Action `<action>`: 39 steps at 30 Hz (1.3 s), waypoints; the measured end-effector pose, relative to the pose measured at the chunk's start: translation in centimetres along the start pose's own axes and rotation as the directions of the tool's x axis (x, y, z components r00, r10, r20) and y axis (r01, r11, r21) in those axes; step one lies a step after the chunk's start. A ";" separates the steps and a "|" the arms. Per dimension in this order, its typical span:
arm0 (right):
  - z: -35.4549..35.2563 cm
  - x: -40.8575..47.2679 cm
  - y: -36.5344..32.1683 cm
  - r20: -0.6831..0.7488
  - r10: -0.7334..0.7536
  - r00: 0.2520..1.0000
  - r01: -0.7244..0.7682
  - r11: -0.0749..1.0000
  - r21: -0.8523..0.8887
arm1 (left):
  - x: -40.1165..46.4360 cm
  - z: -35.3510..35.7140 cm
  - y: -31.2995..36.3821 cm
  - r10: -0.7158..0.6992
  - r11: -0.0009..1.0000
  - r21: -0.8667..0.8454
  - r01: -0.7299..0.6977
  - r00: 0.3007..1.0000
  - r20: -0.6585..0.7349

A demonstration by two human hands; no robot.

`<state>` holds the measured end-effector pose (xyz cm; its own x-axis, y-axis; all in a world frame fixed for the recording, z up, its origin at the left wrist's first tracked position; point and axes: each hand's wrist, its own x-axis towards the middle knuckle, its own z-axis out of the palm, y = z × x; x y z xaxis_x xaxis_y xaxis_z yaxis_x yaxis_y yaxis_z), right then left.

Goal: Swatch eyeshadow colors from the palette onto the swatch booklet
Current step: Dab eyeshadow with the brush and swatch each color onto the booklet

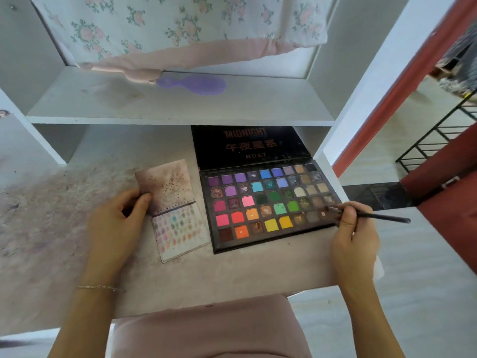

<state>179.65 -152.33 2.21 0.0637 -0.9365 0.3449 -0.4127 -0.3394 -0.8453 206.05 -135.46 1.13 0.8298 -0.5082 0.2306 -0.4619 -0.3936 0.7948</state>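
we have the palette point(268, 205) lying open and flat on the worktop point(245, 270), its black lid propped up toward the shelf point(180, 109). just to its left, close but seemingly not touching, sits the swatch booklet point(178, 210), opened so the stained upper leaf tilts back and the lower page, already dotted with rows of pale swatches, lies flat.

our left hand point(116, 223) is closed on the left edge of the booklet's upper leaf, thumb on top and fingers curled behind. our right hand point(353, 233) is clamped on a thin black brush point(374, 216), pinched near the ferrule, with the tip resting at the brown pans by the palette's right edge; the handle sticks out to the right past the worktop's edge.

we judge the booklet to be light and floppy, thin card or plastic leaves that would skid or curl under a brush stroke, so pinning it at an edge away from the swatch area seems the right hold. the palette looks stiff and heavy enough to stay put by itself, though its pressed powders are crumbly, and several pans already look gouged, so light dabs suit better than digging. the brush is slim and light; holding it close to the bristles gives us fine control for small marks. loose powder dusts the worktop, so smudging the page is a risk.
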 end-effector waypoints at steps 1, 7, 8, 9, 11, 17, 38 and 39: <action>-0.3 0.3 0.4 -0.025 0.022 0.999 -0.023 1.000 -0.017 | 0.0 0.0 -0.1 0.010 1.000 0.009 -0.010 1.000 0.004; -0.8 1.3 1.3 -0.078 0.053 0.995 -0.060 0.994 -0.088 | 0.3 0.0 -0.4 0.041 0.998 0.036 -0.042 0.999 0.030; -0.7 1.4 1.3 -0.073 0.053 0.996 -0.060 0.993 -0.098 | 0.2 0.0 -0.4 0.045 0.998 0.036 -0.046 0.999 0.031; -0.7 1.4 1.4 -0.063 0.053 0.997 -0.060 0.993 -0.106 | 0.2 0.0 -0.4 0.046 0.998 0.035 -0.047 0.998 0.030; -0.6 1.5 1.4 -0.025 0.051 0.998 -0.054 0.991 -0.123 | 0.2 0.0 -0.4 0.042 0.998 0.038 -0.044 0.999 0.029; -0.5 1.7 1.4 0.016 0.060 0.998 -0.057 0.986 -0.157 | 0.2 0.0 -0.3 0.026 0.999 0.032 -0.027 0.999 0.030; 3.7 -2.6 -3.7 0.238 -0.016 0.971 -0.028 0.983 0.183 | -0.1 -0.2 0.4 0.029 0.999 0.033 -0.030 0.999 0.013; 4.3 -3.3 -4.2 0.268 -0.027 0.963 -0.031 0.978 0.207 | -0.1 -0.2 0.5 0.027 0.999 0.032 -0.027 1.000 0.012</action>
<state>185.12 -148.22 2.85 0.3162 -0.9165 0.2451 -0.2173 -0.3215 -0.9216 205.83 -135.44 1.58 0.8135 -0.5273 0.2452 -0.4940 -0.4040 0.7700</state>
